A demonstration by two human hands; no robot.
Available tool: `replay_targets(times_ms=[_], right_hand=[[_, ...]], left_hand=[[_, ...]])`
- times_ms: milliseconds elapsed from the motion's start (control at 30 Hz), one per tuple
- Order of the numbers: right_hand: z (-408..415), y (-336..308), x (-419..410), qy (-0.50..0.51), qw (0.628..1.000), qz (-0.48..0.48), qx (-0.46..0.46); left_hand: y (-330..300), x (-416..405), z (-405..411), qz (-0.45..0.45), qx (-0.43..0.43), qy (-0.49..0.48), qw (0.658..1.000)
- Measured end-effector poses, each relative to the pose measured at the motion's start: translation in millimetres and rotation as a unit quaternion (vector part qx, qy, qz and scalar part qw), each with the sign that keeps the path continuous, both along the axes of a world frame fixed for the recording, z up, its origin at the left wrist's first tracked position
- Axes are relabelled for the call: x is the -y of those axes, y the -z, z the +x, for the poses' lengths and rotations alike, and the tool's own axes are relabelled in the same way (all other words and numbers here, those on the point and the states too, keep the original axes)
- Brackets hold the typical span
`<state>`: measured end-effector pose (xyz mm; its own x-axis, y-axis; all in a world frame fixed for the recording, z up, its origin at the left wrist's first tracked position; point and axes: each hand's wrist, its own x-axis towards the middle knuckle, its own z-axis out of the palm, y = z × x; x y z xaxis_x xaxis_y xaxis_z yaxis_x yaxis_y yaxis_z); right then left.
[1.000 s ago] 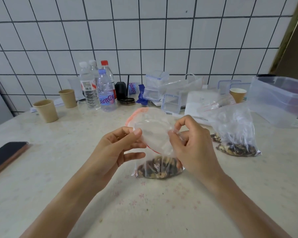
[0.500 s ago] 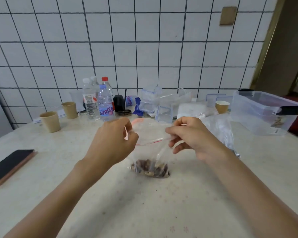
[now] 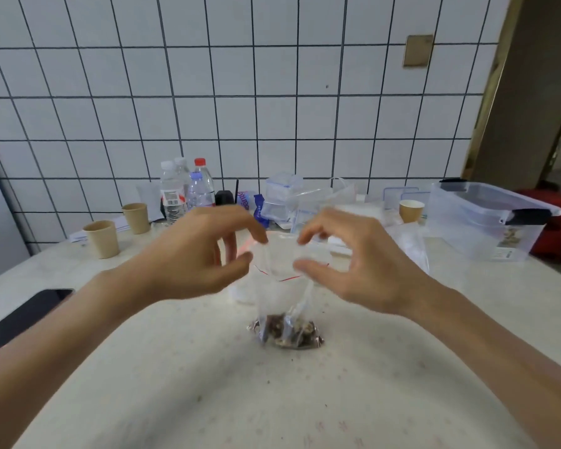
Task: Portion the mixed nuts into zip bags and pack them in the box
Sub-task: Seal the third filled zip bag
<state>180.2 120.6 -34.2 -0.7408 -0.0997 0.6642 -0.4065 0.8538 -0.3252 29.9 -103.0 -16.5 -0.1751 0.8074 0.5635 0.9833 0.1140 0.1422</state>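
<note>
Above the zip bag (image 3: 282, 306) of nuts, both hands (image 3: 204, 251) (image 3: 347, 257) hover loosely spread; bottle labels unreadable.

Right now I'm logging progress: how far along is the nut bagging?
Done: nuts sit in the bottom of the clear red-striped zip bag standing on the pale table. In hand: the left hand and right hand flank its top, which looks unsealed; blur hides any contact. Left: sealing it and packing it into the clear plastic lidded box at the right.
</note>
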Motion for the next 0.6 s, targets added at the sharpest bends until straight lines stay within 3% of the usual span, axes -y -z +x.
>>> replay_targets(times_ms=[100, 167, 233, 300, 433, 600], right_hand=[[1, 6, 0, -0.005, 0.977, 0.208, 0.047], [-8, 8, 0, 0.054, 0.927, 0.368, 0.055], [-20, 7, -3, 0.111, 0.879, 0.451, 0.107], [-27, 2, -10, 0.132, 0.867, 0.46, 0.139], [-31, -21, -16, 0.087, 0.918, 0.362, 0.134], [-25, -59, -16, 0.087, 0.94, 0.287, 0.165]], left_hand=[[9, 3, -6, -0.13, -0.135, -0.019, 0.982], [16, -6, -17, -0.173, -0.207, -0.065, 0.961], [19, -18, -30, -0.198, -0.231, -0.091, 0.948], [17, -28, -41, -0.225, -0.228, -0.095, 0.943], [-9, -38, -48, -0.187, -0.224, -0.095, 0.952], [-47, -36, -31, -0.16, -0.104, -0.06, 0.98]])
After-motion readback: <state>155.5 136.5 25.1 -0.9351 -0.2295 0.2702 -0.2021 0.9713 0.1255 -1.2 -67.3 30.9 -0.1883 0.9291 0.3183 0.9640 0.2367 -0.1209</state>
